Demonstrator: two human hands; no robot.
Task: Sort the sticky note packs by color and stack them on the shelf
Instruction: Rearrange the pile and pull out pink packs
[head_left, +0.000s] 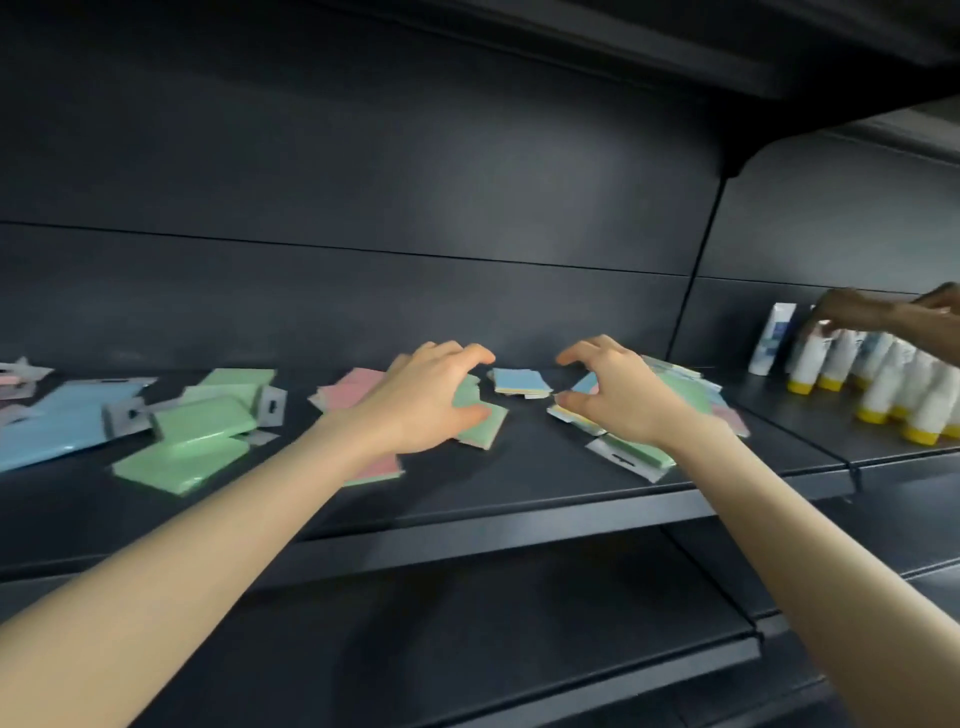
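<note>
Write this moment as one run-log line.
left hand: open over green pack | right hand: open over mixed pile | blue pack: between hands

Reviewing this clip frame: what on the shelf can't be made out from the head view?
- Packs under the right hand: colours and count hidden by the hand.
- Green pack under the left hand: the grip on it is unclear, fingers cover it.
- Blue packs: cut off by the left edge.
- Bottle label: too small, blurred.
- Another person's hand: cut off by the right edge.

Dark grey shelf (519, 457), packs — green (202, 423), pink (353, 387), blue (52, 421)
</note>
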